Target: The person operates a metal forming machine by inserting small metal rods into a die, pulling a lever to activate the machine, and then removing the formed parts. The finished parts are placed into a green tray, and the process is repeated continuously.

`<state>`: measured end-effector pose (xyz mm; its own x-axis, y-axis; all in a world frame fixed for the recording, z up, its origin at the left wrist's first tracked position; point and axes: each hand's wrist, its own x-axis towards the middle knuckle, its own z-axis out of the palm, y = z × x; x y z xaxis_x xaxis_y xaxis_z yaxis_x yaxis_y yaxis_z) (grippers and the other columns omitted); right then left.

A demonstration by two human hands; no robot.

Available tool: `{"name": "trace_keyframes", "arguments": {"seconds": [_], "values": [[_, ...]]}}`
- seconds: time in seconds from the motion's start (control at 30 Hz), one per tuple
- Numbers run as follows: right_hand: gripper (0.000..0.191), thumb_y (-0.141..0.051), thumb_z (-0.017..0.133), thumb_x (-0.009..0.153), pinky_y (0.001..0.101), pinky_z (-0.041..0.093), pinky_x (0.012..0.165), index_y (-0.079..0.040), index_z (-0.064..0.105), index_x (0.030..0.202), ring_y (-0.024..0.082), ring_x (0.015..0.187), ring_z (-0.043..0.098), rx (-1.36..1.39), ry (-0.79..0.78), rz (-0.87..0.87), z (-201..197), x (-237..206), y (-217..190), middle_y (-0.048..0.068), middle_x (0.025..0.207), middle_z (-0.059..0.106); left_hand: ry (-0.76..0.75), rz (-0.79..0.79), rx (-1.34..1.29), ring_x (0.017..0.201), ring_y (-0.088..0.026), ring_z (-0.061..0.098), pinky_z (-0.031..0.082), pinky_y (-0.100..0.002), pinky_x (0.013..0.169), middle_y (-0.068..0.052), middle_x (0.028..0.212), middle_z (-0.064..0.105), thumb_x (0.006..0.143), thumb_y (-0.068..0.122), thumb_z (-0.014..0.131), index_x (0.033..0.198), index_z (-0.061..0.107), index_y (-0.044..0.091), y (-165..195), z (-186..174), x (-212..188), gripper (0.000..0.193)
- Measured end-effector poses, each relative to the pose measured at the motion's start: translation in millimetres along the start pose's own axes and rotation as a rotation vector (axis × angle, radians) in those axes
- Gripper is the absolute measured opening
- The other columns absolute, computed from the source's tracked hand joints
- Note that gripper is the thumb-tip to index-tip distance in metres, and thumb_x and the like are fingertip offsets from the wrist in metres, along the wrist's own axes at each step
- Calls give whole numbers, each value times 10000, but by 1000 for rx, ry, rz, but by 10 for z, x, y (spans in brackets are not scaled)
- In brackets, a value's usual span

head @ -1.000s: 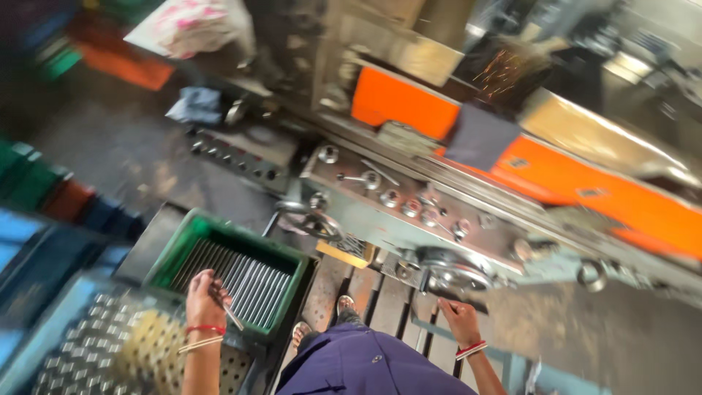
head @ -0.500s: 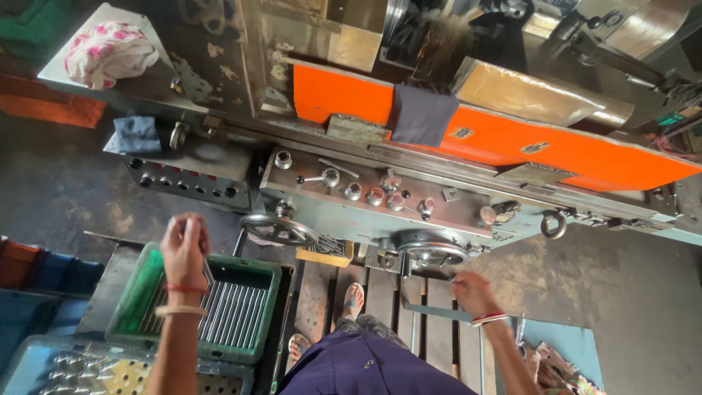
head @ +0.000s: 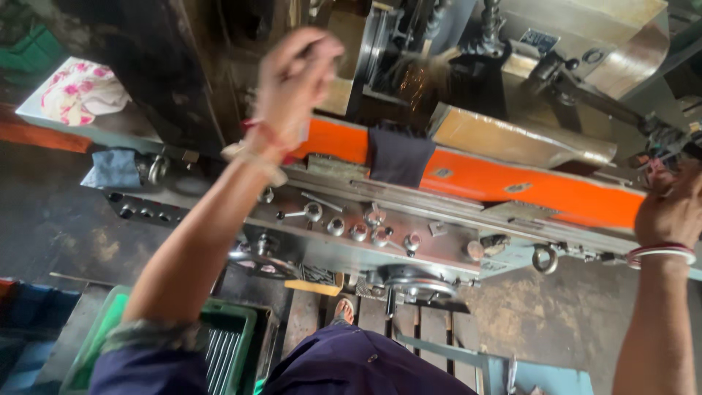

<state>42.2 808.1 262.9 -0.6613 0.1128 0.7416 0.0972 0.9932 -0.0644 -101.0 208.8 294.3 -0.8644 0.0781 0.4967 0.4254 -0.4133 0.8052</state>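
Left hand [head: 292, 80] up from green crate [head: 227, 322], fisted; right hand [head: 669, 208] grip unclear w/ blur

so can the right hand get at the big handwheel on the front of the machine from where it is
Probably yes. The right hand is up at the machine's right end, and the handwheel sits lower and to its left with nothing visibly between them; it would have to come down and across.
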Motion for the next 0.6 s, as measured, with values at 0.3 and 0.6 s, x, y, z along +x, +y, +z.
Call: {"name": "trace_keyframes", "arguments": {"seconds": [0.3,0.6], "values": [[214,-146,494,1181,451,497,708,41,591,1217,370,821,642,-77,-84,-10,1092,996,1353,231,938,665,352,-716,-329,507,-97,490,372,-271,423,31,684,551,919,283,664,1061,630,194,-2378,1196,1631,171],[278,-178,438,1177,385,468,641,-1,637,1099,269,690,609,-147,-115,47,1667,1362,2038,152,854,669,258,-668,51,548,-182,600,480,-346,488,-78,715,650,905,246,655,1079,660,99,-3655,1405,1821,228]]}}
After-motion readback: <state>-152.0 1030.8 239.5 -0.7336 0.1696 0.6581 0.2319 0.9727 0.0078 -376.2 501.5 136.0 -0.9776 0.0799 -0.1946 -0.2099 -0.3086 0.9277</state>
